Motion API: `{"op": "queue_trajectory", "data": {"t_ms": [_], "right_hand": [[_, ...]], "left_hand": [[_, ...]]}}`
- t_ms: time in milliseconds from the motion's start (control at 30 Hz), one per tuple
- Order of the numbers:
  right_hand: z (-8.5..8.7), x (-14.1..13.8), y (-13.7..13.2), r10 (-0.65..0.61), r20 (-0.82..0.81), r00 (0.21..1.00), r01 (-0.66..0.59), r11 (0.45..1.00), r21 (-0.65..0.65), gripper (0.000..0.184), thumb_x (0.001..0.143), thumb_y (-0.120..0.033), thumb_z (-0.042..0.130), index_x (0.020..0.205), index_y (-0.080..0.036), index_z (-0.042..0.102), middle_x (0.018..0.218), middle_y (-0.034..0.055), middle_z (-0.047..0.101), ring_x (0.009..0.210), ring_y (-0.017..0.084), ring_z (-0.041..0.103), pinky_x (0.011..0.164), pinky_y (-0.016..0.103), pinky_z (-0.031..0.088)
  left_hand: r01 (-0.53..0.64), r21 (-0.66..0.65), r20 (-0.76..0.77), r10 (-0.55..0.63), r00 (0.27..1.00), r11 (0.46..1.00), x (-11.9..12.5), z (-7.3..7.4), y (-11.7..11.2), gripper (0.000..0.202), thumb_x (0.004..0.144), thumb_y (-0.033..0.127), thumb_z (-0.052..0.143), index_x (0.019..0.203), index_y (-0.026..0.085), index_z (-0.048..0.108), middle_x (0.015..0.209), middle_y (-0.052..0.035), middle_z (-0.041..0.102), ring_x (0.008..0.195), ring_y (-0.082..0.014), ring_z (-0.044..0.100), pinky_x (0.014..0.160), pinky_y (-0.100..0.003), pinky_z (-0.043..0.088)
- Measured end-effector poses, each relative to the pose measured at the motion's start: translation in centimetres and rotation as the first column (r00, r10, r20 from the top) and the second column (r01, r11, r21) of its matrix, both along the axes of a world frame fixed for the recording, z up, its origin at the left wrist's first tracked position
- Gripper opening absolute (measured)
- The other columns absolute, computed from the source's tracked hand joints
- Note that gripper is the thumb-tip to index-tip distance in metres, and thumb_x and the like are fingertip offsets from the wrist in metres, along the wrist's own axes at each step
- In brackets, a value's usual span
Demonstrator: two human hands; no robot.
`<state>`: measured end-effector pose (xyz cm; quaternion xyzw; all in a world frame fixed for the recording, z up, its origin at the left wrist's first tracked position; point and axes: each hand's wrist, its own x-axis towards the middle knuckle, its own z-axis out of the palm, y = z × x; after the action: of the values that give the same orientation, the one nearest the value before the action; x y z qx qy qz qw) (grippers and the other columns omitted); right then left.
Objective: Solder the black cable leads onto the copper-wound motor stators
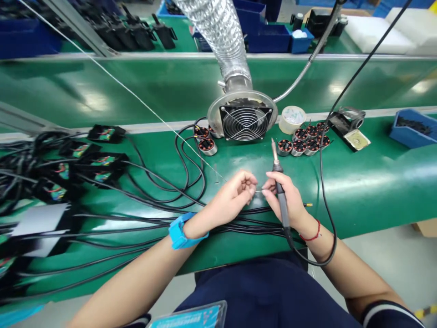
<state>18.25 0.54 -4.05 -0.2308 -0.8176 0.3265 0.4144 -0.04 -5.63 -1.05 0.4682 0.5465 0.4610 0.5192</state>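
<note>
My left hand (237, 193) is closed in a pinch on a thin, pale solder wire (146, 107), which runs down to it from the upper left. A short piece of that wire spans the small gap between my hands. My right hand (292, 196) grips a soldering iron (282, 207), its tip pointing up and away from me. The thumb and fingertips of this same hand meet the wire's end. Beneath both hands lie black cables (191, 219), one with a stripped yellow end (308, 205) at the right.
A round fume fan (246, 122) on a foil duct hangs ahead. Small copper-wound motor parts (298, 146) sit at its right, others (207, 146) at its left. Farther right are a tape roll (292, 119), an iron stand (350, 125) and a blue bin (414, 130). Black housings (105, 161) crowd the left.
</note>
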Motion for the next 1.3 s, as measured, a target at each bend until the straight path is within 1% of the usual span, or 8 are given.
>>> {"op": "queue_trajectory", "data": {"t_ms": [133,267,333,433,600,1000,1167,1300], "right_hand": [[0.2,0.1,0.1,0.010,0.062,0.998,-0.014,0.998,0.062,0.033,0.104,-0.018,0.053,0.135,-0.028,0.051,0.093,0.0006,0.071,0.082,0.016,0.072,0.079,0.030,0.063],[0.5,0.8,2.3,-0.118,0.155,0.981,0.107,0.991,0.076,0.035,0.102,-0.019,0.052,0.135,-0.027,0.051,0.104,0.0038,0.073,0.087,0.018,0.074,0.084,0.034,0.063],[0.6,1.1,4.3,-0.214,0.276,0.937,0.203,0.977,0.069,0.040,0.096,-0.016,0.052,0.134,-0.025,0.052,0.116,0.0075,0.073,0.094,0.021,0.074,0.091,0.039,0.062],[0.5,1.3,7.4,-0.318,0.455,0.831,0.273,0.948,0.164,0.047,0.085,-0.011,0.055,0.132,-0.017,0.056,0.132,0.0168,0.068,0.109,0.030,0.070,0.100,0.051,0.057],[-0.1,1.4,10.5,-0.406,0.568,0.716,0.271,0.911,0.310,0.037,0.087,-0.012,0.052,0.123,-0.017,0.062,0.109,0.0147,0.074,0.097,0.031,0.067,0.091,0.050,0.057],[0.6,0.0,0.8,-0.051,0.447,0.893,-0.082,0.958,0.275,0.033,0.100,-0.019,0.052,0.132,-0.023,0.058,0.111,0.0107,0.076,0.090,0.027,0.072,0.079,0.043,0.062],[1.5,1.3,0.0,-0.142,0.250,0.958,0.072,0.960,0.270,0.034,0.099,-0.016,0.056,0.130,-0.028,0.054,0.116,0.0091,0.074,0.095,0.024,0.075,0.082,0.043,0.063],[1.3,2.0,1.5,-0.224,0.130,0.966,0.218,0.974,0.058,0.034,0.099,-0.021,0.059,0.131,-0.028,0.050,0.112,0.0069,0.072,0.093,0.020,0.075,0.084,0.040,0.064]], "left_hand": [[0.145,0.126,-0.389,-0.086,0.917,0.981,0.1,0.1,-0.1,0.009,0.096,0.024,0.048,0.096,0.020,0.056,0.086,-0.0027,0.059,0.079,-0.0176,0.059,0.075,-0.033,0.052],[0.225,0.031,-0.821,-0.104,0.561,0.974,-1.5,-0.9,-0.3,0.025,0.100,0.018,0.040,0.100,0.017,0.065,0.100,-0.0108,0.063,0.090,-0.0258,0.064,0.082,-0.040,0.052],[0.154,-0.021,-0.871,-0.094,0.483,0.988,-2.7,-1.6,-0.2,0.028,0.100,0.018,0.040,0.107,0.017,0.067,0.105,-0.0123,0.063,0.089,-0.0269,0.065,0.080,-0.040,0.053],[0.028,0.062,-0.815,0.034,0.578,0.998,-4.4,-2.1,0.1,0.025,0.098,0.019,0.045,0.109,0.017,0.068,0.103,-0.0103,0.063,0.091,-0.0259,0.065,0.083,-0.039,0.054],[-0.126,0.140,-0.615,0.186,0.767,0.982,-5.5,-1.6,0.5,0.016,0.091,0.017,0.053,0.097,0.019,0.067,0.090,-0.0040,0.061,0.085,-0.0214,0.061,0.088,-0.038,0.053],[-0.318,0.094,-0.025,0.321,0.947,0.943,-1.3,-1.8,0.5,0.007,0.092,0.017,0.051,0.090,0.020,0.057,0.080,0.0012,0.052,0.071,-0.0145,0.049,0.072,-0.029,0.045],[-0.362,0.026,0.064,0.359,0.931,0.932,-1.4,-1.4,0.6,0.006,0.086,0.022,0.061,0.087,0.020,0.055,0.075,0.0025,0.051,0.069,-0.0133,0.049,0.068,-0.027,0.042],[-0.323,0.033,-0.020,0.323,0.946,0.946,-0.7,-1.4,1.0,0.013,0.085,0.030,0.065,0.092,0.020,0.059,0.073,0.0027,0.051,0.067,-0.0143,0.049,0.063,-0.028,0.039]]}}
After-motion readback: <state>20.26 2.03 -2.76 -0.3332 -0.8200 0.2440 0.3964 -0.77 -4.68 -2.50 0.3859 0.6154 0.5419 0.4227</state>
